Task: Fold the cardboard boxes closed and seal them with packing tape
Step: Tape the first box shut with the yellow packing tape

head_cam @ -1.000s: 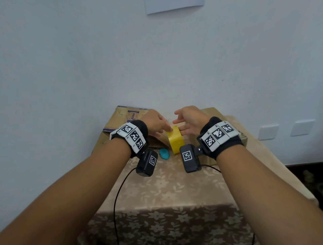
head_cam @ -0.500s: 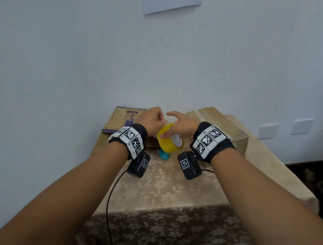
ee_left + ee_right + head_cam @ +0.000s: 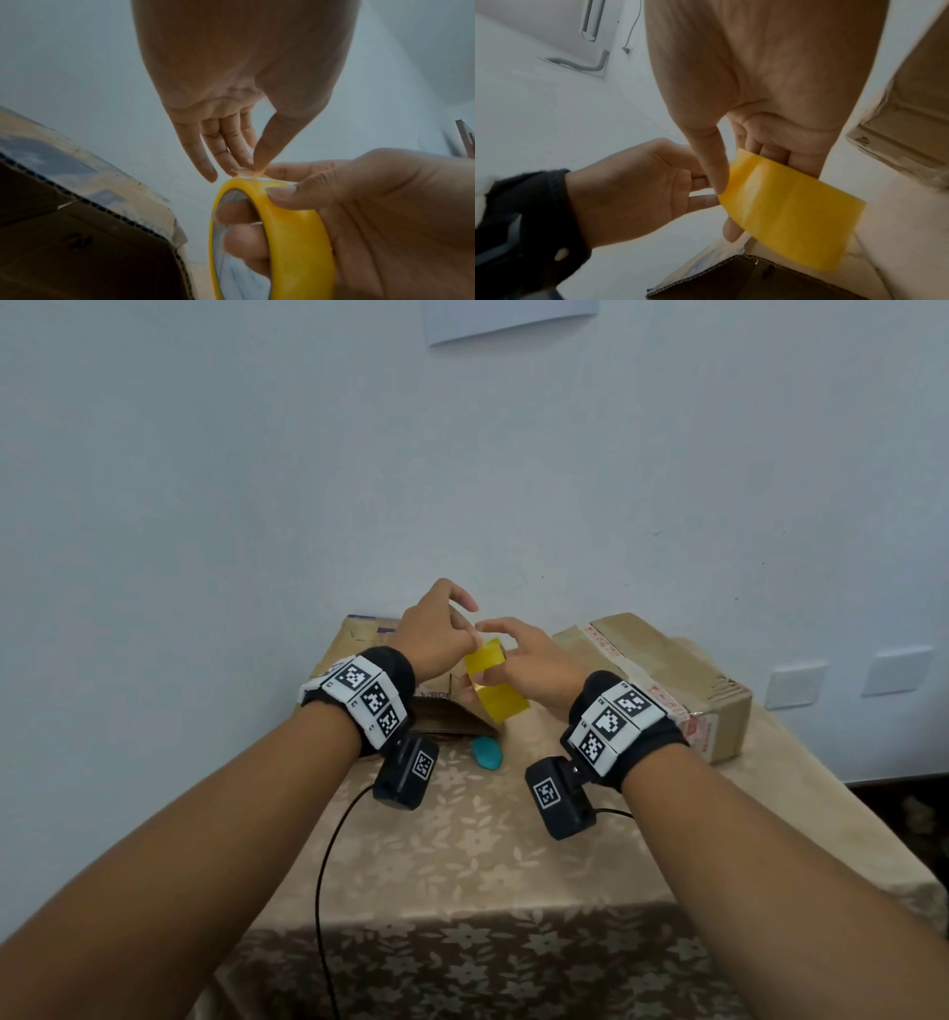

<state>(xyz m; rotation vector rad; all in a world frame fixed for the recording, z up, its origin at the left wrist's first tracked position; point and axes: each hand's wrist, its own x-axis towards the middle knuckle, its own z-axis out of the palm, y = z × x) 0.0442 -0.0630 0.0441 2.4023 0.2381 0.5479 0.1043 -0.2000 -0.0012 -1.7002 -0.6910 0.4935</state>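
Note:
A yellow packing tape roll is held in the air between both hands, above the table's far end. My right hand grips it, with fingers through the core and the thumb on the outer band. At the top of the roll, my left hand pinches the loose tape end between thumb and fingertips. A cardboard box with an open flap lies behind and below my left hand. A second cardboard box, with tape along its top, stands at the right.
A small teal object lies on the floral tablecloth below the roll. The table stands against a white wall with two sockets at the right. A black cable hangs from my left wrist.
Both hands have lifted the roll higher above the table and turned it. The left fingers have moved to the top of the roll and now pinch the tape end.

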